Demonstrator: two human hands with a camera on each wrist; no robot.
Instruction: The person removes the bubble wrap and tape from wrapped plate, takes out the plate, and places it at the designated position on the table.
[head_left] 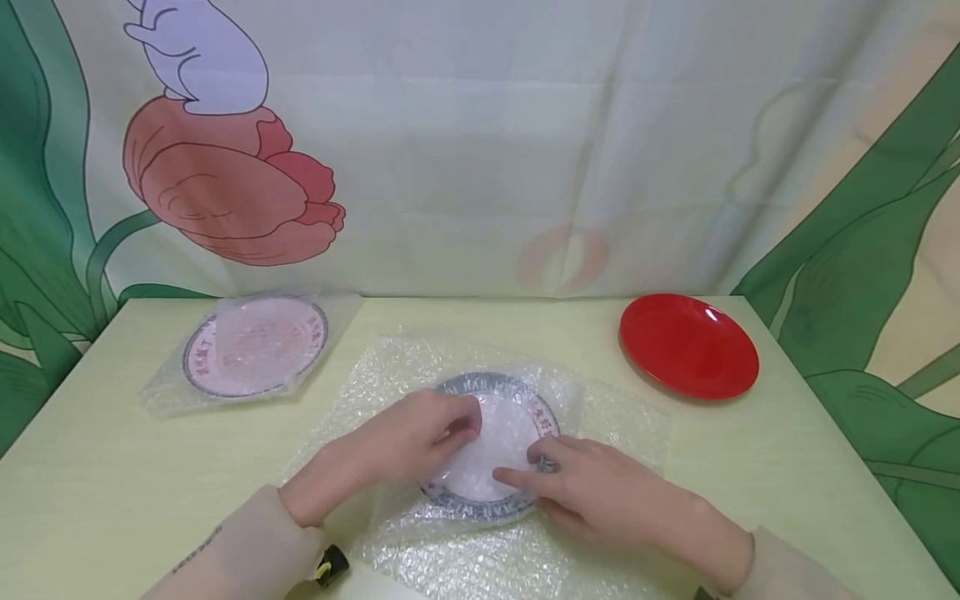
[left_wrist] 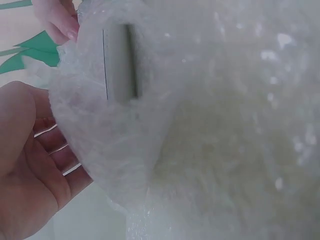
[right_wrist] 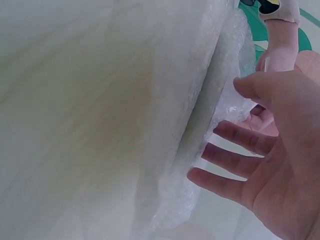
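A round plate (head_left: 491, 383) with a blue patterned rim and red characters lies on the table inside bubble wrap (head_left: 405, 367). My left hand (head_left: 427, 429) reaches over its left side, thumb and index finger brought together on the wrap above the plate's middle. In the left wrist view the fingers of that hand (left_wrist: 40, 160) pass behind the wrap's edge. My right hand (head_left: 600, 487) rests at the plate's right edge, its fingers spread and touching the wrap. In the right wrist view those fingertips (right_wrist: 210, 150) lie along the wrap.
Another plate (head_left: 258, 342), wrapped in bubble wrap, lies at the table's back left. A shiny red plate (head_left: 690, 346) sits at the back right. A printed cloth (head_left: 465, 167) hangs behind the table. The bubble wrap spreads out to the table's front.
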